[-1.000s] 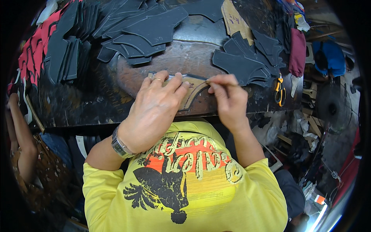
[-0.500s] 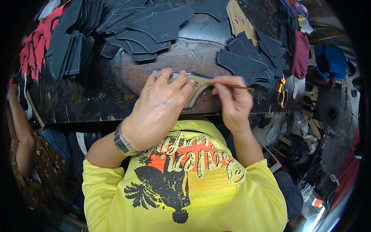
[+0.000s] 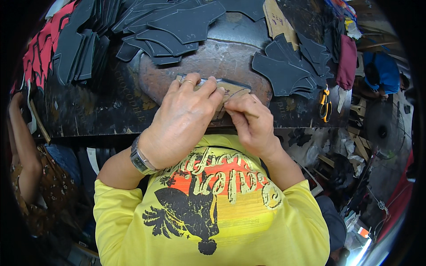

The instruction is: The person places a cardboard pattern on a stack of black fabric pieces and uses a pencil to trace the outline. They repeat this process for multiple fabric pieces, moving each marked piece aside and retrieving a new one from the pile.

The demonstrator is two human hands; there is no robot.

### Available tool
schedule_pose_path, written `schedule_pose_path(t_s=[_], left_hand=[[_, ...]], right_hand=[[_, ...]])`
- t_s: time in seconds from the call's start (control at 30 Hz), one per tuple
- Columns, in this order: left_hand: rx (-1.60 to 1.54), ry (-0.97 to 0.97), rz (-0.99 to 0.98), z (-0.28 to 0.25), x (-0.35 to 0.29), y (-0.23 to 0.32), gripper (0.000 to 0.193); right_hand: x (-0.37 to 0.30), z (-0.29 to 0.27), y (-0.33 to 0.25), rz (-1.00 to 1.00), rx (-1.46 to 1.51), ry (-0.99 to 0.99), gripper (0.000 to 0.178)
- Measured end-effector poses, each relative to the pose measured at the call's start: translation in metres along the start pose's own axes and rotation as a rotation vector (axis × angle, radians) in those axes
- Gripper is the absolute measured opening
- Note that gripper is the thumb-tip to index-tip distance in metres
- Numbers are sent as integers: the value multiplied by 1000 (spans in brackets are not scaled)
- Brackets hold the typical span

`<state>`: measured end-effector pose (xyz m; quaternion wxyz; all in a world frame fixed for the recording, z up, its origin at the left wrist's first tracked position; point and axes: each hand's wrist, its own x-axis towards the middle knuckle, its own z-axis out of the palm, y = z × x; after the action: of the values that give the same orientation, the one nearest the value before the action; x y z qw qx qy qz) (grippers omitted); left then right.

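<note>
My left hand (image 3: 188,104) lies palm down with its fingers spread, pressing a tan card template (image 3: 231,90) that has a dark edge along its far side. Beneath the template is a worn brown board (image 3: 153,80). My right hand (image 3: 253,119) is closed in a pinch at the template's right near edge, around a thin brown pencil-like stick (image 3: 254,116). Most of the stick, its tip included, is hidden by my fingers. Black cut pieces (image 3: 182,24) with pale outlines lie beyond my hands.
More black pieces (image 3: 284,71) lie at the right, near orange-handled snips (image 3: 325,105). Stacked black pieces (image 3: 80,48) and red cut pieces (image 3: 46,42) are at the left. Another person's arm (image 3: 26,137) shows at far left; a person in blue (image 3: 381,71) is at far right.
My right hand has moved left and nearer to me along the template's edge, and the stick has turned, now mostly hidden. My left hand stays nearly in place.
</note>
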<state>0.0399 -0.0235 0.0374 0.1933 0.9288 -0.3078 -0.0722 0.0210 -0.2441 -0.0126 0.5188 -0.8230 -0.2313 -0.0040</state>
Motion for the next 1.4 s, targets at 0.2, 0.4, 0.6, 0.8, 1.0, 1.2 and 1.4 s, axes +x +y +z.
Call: schedule_pose_path(t_s=[0.2, 0.4, 0.6, 0.8, 1.0, 1.2, 1.4], left_hand=[[19, -7, 6, 1, -1, 0, 46], [-8, 7, 4, 3, -2, -2, 45], [-20, 16, -9, 4, -3, -1, 47], [-38, 51, 13, 8, -5, -4, 48], [-21, 158, 46, 12, -4, -3, 34], [-10, 144, 13, 12, -6, -1, 28], [-220, 186, 20, 17, -22, -8, 32]], right_hand=[[-2, -6, 3, -23, 85, -64, 13], [0, 0, -1, 227, 418, 58, 14], [12, -7, -21, -153, -149, -261, 23], [22, -11, -22, -71, -70, -206, 20], [17, -13, -22, 12, -9, -225, 13], [33, -6, -8, 277, 526, 197, 11], [37, 11, 6, 318, 238, 140, 9]])
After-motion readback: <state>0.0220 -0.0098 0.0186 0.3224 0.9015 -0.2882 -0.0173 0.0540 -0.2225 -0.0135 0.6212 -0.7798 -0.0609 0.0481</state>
